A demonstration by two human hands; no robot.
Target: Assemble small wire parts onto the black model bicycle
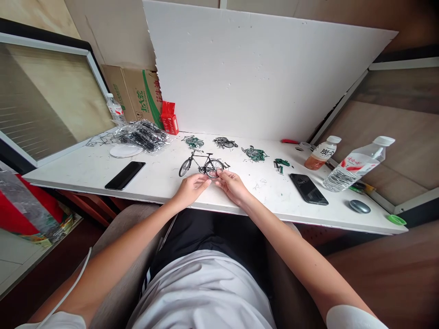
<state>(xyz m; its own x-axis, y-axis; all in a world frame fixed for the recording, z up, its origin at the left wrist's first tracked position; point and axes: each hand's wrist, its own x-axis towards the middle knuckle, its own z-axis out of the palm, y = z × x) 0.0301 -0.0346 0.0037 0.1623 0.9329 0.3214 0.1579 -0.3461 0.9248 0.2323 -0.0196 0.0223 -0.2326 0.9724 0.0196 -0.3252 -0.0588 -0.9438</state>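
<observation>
A small black model bicycle [208,158] stands upright near the front edge of the white table, its front wheel to the left. My right hand [233,186] pinches the lower part of its rear wheel between thumb and fingers. Close by on the left, my left hand [192,188] has its fingers closed at the bottom of the bicycle, by the pedals and rear wheel. The exact contact of its fingertips is too small to make out. Just behind lie clusters of tiny green parts [255,154] and black parts [225,142].
Phones lie left [125,175] and right [308,188]. Plastic-bagged black parts [144,136], a red box [169,119] and a carton [137,93] are at the back left. Two bottles [320,153] [358,164], a grey mouse-like object [360,206] and a green ring [396,220] are right. A white board [267,68] stands behind.
</observation>
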